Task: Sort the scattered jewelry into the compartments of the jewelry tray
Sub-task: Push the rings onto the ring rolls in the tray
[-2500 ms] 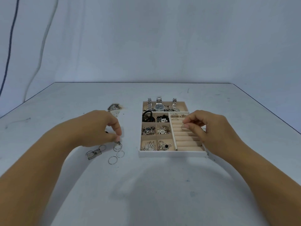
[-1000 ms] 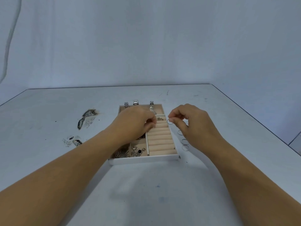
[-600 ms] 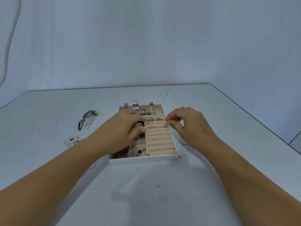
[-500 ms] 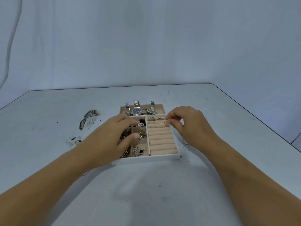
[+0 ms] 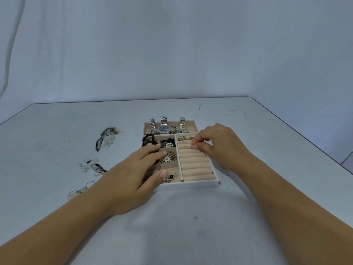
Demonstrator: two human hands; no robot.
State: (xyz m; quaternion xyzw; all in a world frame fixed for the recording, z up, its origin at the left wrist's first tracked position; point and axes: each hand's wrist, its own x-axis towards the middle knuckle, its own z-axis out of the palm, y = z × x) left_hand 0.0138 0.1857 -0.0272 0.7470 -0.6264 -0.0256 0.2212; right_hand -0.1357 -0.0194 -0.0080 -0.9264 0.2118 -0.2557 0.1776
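Note:
The white jewelry tray (image 5: 191, 183) with beige lining sits mid-table. Watches (image 5: 164, 129) lie in its far compartment, beads (image 5: 168, 144) and chains (image 5: 169, 157) fill the small middle ones, and ring rolls (image 5: 194, 165) take the right side. My right hand (image 5: 219, 146) hovers over the upper ring rolls, its fingertips pinching a thin ring (image 5: 193, 146) into a slot. My left hand (image 5: 133, 173) rests with relaxed fingers on the tray's left compartments, covering them. Loose silver rings (image 5: 84, 189) lie on the table left of my left wrist.
Dark scuff marks (image 5: 107, 138) stain the table's left half, with smaller marks (image 5: 95, 166) nearer me. The table's right edge (image 5: 305, 136) runs diagonally at the right. A plain pale wall stands behind.
My left hand slid back from the ring rolls onto the tray's left compartments, uncovering the watches and beads. My right hand lowered its ring down to the upper ring rolls.

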